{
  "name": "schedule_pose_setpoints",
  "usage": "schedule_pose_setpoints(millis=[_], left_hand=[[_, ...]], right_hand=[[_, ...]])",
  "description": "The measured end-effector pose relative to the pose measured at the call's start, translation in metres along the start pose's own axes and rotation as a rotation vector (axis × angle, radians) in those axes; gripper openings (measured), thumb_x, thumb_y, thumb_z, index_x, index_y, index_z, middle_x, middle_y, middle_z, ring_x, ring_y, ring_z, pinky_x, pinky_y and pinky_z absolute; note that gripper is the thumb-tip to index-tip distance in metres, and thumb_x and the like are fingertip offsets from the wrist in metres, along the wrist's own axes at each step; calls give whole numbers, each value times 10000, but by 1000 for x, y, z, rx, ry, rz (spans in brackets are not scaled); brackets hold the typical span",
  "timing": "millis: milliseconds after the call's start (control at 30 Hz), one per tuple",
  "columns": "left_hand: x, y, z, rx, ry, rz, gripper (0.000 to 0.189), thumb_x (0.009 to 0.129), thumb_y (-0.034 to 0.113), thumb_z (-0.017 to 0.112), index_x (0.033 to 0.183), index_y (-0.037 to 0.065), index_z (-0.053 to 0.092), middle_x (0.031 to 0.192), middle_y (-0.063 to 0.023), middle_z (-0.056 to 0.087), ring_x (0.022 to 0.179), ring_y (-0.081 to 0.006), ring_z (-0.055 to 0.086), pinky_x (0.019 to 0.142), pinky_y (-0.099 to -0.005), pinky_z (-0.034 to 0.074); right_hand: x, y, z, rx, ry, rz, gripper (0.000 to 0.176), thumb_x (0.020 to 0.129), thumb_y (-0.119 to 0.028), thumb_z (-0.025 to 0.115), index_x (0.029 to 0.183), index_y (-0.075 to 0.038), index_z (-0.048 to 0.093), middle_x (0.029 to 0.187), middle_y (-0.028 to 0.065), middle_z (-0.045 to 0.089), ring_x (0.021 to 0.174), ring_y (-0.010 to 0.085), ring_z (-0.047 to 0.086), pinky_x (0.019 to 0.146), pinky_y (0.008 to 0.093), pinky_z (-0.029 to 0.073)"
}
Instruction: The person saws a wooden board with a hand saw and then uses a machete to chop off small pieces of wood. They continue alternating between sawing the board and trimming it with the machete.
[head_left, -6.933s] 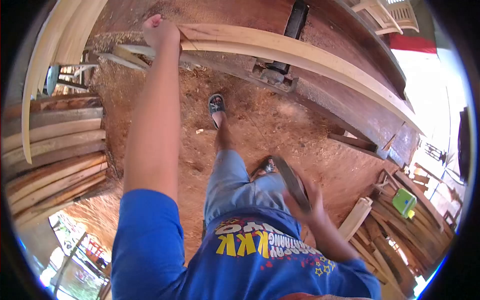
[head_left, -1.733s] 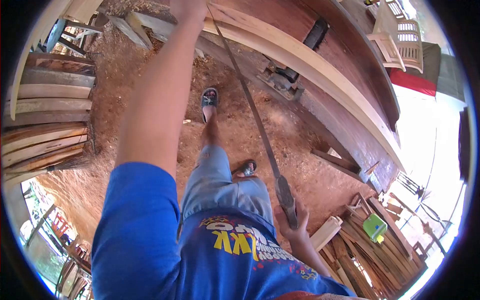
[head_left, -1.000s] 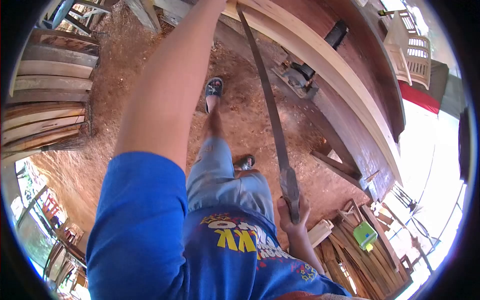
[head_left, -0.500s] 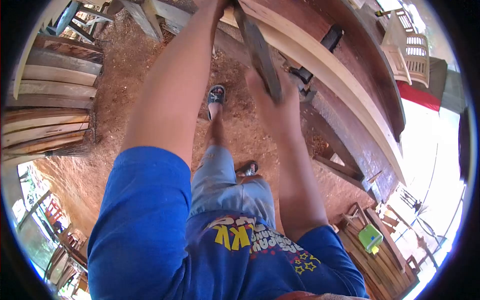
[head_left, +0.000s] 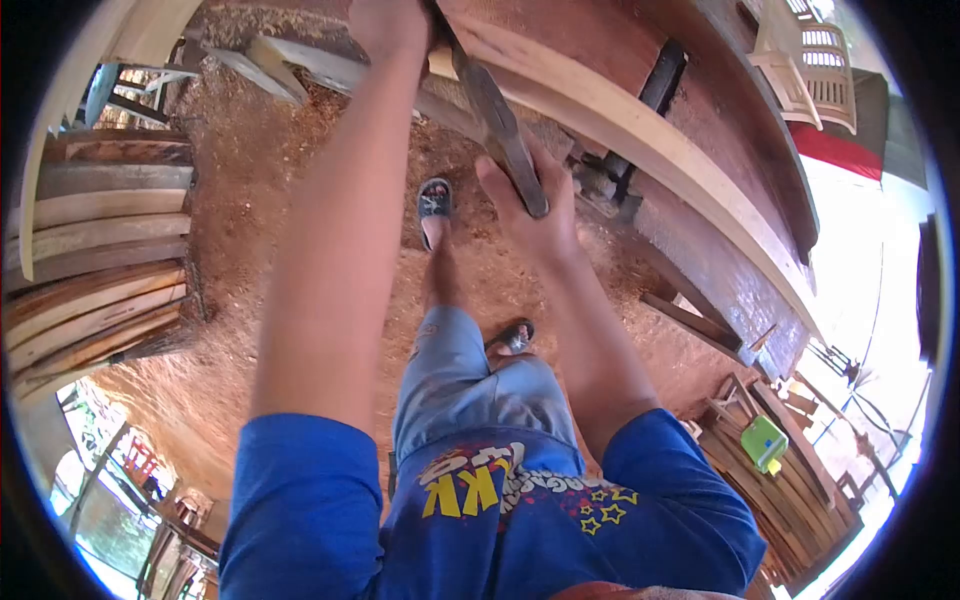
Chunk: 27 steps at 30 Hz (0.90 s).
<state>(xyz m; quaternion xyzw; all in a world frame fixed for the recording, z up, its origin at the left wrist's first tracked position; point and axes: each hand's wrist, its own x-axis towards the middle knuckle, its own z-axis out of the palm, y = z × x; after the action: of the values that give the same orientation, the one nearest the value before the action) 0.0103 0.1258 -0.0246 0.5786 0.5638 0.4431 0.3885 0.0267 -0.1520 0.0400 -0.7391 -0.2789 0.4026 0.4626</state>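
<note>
Both my hands hold a long, dark, bar-shaped tool (head_left: 492, 112) that slants across the top middle of the view. My left hand (head_left: 393, 28) is closed by its far end at the top edge, the fingers partly hidden. Near the close end, my right hand (head_left: 545, 200) wraps round it, with the blunt tip showing over the hand. A long pale board (head_left: 630, 118) runs along the workbench (head_left: 715, 265) right beside the tool, which overlaps the board's far part in this view. Behind the board, a black bar (head_left: 660, 75) crosses the bench.
Stacked planks (head_left: 110, 205) line the left side. More planks (head_left: 800, 490) lie at lower right with a green plastic item (head_left: 764, 444) on them. Plastic chairs (head_left: 825, 70) stand at upper right. My sandalled feet rest on the brown dirt floor (head_left: 270, 240).
My left hand has come further into view at the top, and my right hand has shifted slightly left with the tool. The camera view has tilted, so the surroundings sit differently.
</note>
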Motion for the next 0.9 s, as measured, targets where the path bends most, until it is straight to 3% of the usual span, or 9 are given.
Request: schedule_pose_setpoints(millis=[33, 133, 267, 367, 433, 533, 667, 800, 900], left_hand=[[5, -4, -1, -10, -13, -31, 141, 866, 82, 635, 947, 14, 728, 937, -140, 733, 863, -235, 688, 774, -384, 535], [-10, 19, -6, -45, -23, -62, 130, 860, 36, 597, 949, -5, 683, 928, -157, 686, 826, -243, 652, 790, -355, 517], [-8, 12, -5, -74, -60, -92, 112, 872, -13, 549, 965, -2, 612, 938, -122, 623, 853, -214, 616, 811, -330, 492], [-17, 40, -18, -236, -118, -342, 126, 899, -40, 496, 987, 8, 573, 915, -80, 579, 889, -177, 595, 823, -319, 481], [-16, 32, -21, -216, -167, -297, 144, 908, -54, 473, 1011, 14, 547, 926, -62, 550, 878, -156, 570, 829, -312, 474], [-16, 21, -25, -182, -241, -179, 128, 952, -31, 466, 1054, 12, 531, 1005, -69, 538, 925, -146, 543, 860, -301, 457], [-21, 14, -27, -215, -297, -108, 165, 1018, 27, 450, 1182, 23, 466, 1126, -86, 505, 1026, -152, 510, 924, -309, 435], [-20, 14, -26, -243, -332, -82, 172, 1046, 76, 463, 1210, 41, 431, 1145, -84, 493, 1034, -154, 501, 922, -320, 435], [-17, 19, -25, -228, -352, -64, 204, 948, -68, 400, 1123, 29, 435, 1164, -125, 465, 1019, -177, 489, 927, -319, 427]], right_hand=[[16, -14, 7, 48, -12, -11, 578, 931, -175, 740, 1430, 38, 539, 1076, 175, 731, 992, 164, 680, 856, 312, 540], [21, -1, 13, -10, 58, -78, 614, 920, -183, 747, 1436, 59, 520, 1093, 191, 731, 1041, 183, 689, 902, 318, 534], [22, -25, 1, -12, -25, 35, 643, 921, -161, 729, 1467, 66, 477, 1147, 190, 728, 1092, 185, 682, 938, 317, 524], [23, -27, -5, -32, -74, 45, 687, 907, -147, 734, 1495, 58, 444, 1208, 201, 713, 1109, 223, 694, 959, 327, 520], [25, -18, -4, -90, -59, -72, 718, 893, -137, 740, 1511, 50, 425, 1247, 214, 696, 1113, 265, 706, 975, 339, 519], [24, -21, -5, -43, -102, 48, 785, 844, -116, 771, 1526, 33, 413, 1278, 235, 670, 1115, 353, 704, 986, 362, 521], [19, 6, -7, -21, -145, -1, 829, 820, -21, 775, 1547, 15, 377, 1143, 191, 737, 995, 291, 749, 883, 373, 573], [28, -3, -8, -66, -127, -89, 831, 796, 5, 764, 1537, 9, 389, 1114, 198, 736, 959, 323, 755, 871, 376, 579], [27, -1, -10, -81, -141, -82, 827, 784, -8, 761, 1527, 14, 398, 1111, 204, 732, 946, 332, 754, 870, 374, 578]])
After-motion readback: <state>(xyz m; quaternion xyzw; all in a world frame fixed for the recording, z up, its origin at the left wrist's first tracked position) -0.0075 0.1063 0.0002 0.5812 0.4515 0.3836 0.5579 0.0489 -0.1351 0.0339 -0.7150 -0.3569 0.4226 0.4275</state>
